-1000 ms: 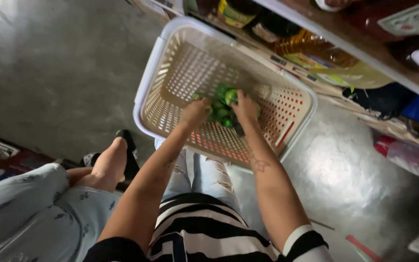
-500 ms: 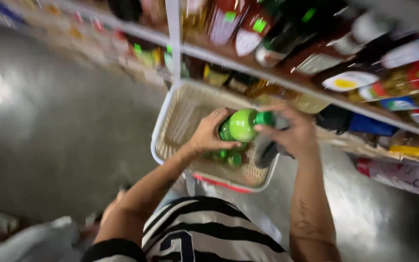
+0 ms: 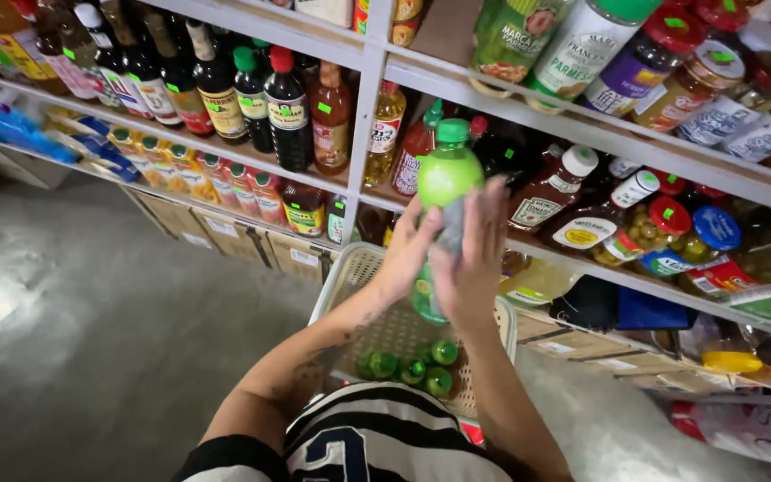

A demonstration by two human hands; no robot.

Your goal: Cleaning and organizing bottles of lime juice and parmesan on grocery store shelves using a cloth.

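Green bottle lifted from the basket toward the shelf

The green bottle with its green cap stands upright between both hands, raised in front of the middle shelf; the left hand cups its near side and the right hand wraps its lower body, fingers spread up along it, so each grip is closed on the bottle. Below the grip, the white basket holds more green bottles. Judged from this, the bottle is mid-carry; setting it down calls for a free gap among the sauce bottles just beyond.
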